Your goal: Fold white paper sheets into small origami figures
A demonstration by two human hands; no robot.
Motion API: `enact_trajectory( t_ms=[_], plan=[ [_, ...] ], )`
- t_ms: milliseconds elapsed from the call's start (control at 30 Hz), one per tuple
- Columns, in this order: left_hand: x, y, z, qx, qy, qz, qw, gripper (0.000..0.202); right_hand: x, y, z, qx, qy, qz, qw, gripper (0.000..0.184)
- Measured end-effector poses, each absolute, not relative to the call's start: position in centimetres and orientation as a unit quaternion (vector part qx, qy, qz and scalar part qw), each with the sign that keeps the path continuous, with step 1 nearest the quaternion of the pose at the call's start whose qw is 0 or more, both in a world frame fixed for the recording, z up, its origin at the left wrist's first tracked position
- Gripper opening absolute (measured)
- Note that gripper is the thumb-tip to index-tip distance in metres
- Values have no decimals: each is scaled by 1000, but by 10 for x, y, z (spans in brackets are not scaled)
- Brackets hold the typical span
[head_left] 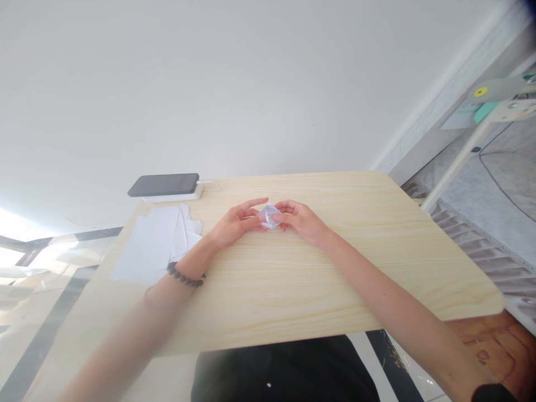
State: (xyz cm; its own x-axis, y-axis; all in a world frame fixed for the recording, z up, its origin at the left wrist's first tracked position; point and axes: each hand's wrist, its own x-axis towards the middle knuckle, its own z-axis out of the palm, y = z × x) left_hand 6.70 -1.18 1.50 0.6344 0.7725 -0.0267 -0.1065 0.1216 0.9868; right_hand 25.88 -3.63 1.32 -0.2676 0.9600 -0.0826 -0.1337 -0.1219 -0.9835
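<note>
Between my two hands, over the middle of the table, is a small piece of folded white paper [269, 214], roughly diamond-shaped from above. My left hand [239, 221] grips its left side with thumb and fingers, the index finger stretched out beyond the far corner. On the other side, my right hand [300, 219] pinches the paper, its thumb lying on the near face. Some fingertips are hidden behind the paper. A dark beaded bracelet circles my left wrist.
Sheets of white paper [146, 243] lie stacked unevenly at the table's left. Behind them, a dark phone [164, 185] rests on a white block [172, 196], with a white cable [211, 183] attached. The pale wooden table [335, 301] meets a white wall; a metal frame [460, 156] stands to the right.
</note>
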Motion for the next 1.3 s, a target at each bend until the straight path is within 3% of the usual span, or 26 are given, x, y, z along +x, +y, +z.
enact_trajectory(
  t_ms=[167,300,467,600,867,1133,1300],
  plan=[
    [68,-11,11,595,310,349,654,56,255,-36,11,-422,-495,604,461,29],
    [68,-16,15,688,336,367,529,58,255,-36,11,-457,-516,576,440,27],
    [65,-18,20,843,282,325,323,26,258,-35,13,-486,-548,549,403,23],
    [65,-16,18,871,269,289,292,22,256,-38,12,-508,-583,504,384,24],
    [68,-16,14,873,326,281,229,23,257,-43,14,-491,-742,258,377,18],
    [73,-25,19,897,367,235,74,19,255,-51,27,-495,-820,119,262,10],
    [81,-31,23,903,371,212,49,12,250,-55,31,-528,-824,62,197,9]
  ],
)
